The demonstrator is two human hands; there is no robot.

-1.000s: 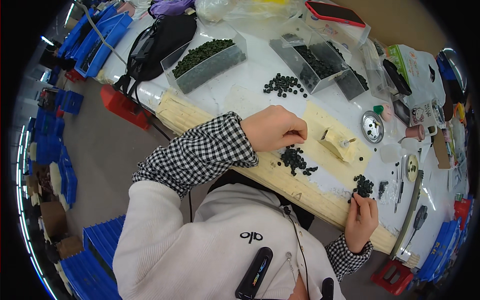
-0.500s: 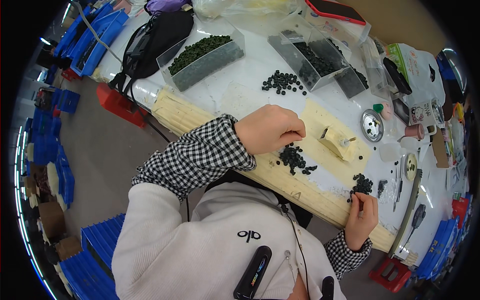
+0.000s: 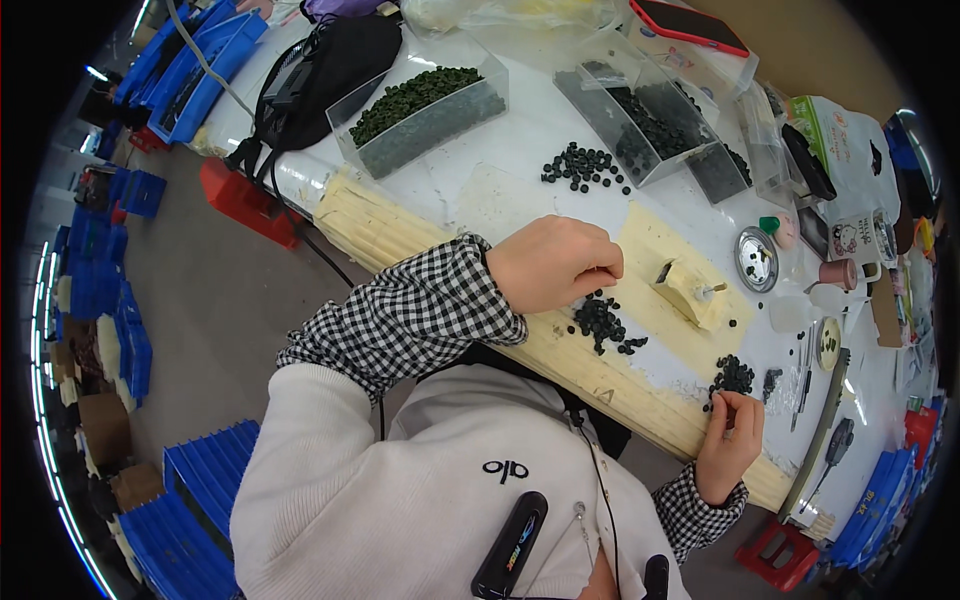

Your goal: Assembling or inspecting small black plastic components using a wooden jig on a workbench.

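My left hand, its thumb and fingertips pinched together, hovers beside a loose pile of small black round pieces near the table's front edge. Whatever is between those fingertips is too small to make out. To the right, my right hand is also pinched, its fingertips at the near edge of a second black pile. Its grip hides anything it holds. Between and beyond the hands, a cream-yellow block with a thin metal pin stands on a pale yellow sheet.
Behind lie scattered black pieces, a clear bin of dark green pieces and a divided bin of black ones. A round metal dish and a screwdriver lie right. A padded yellowish edge lines the table front.
The whole view has shifted slightly, so everything sits a little further right. Both hands keep nearly the same pinched pose and place beside the piles.
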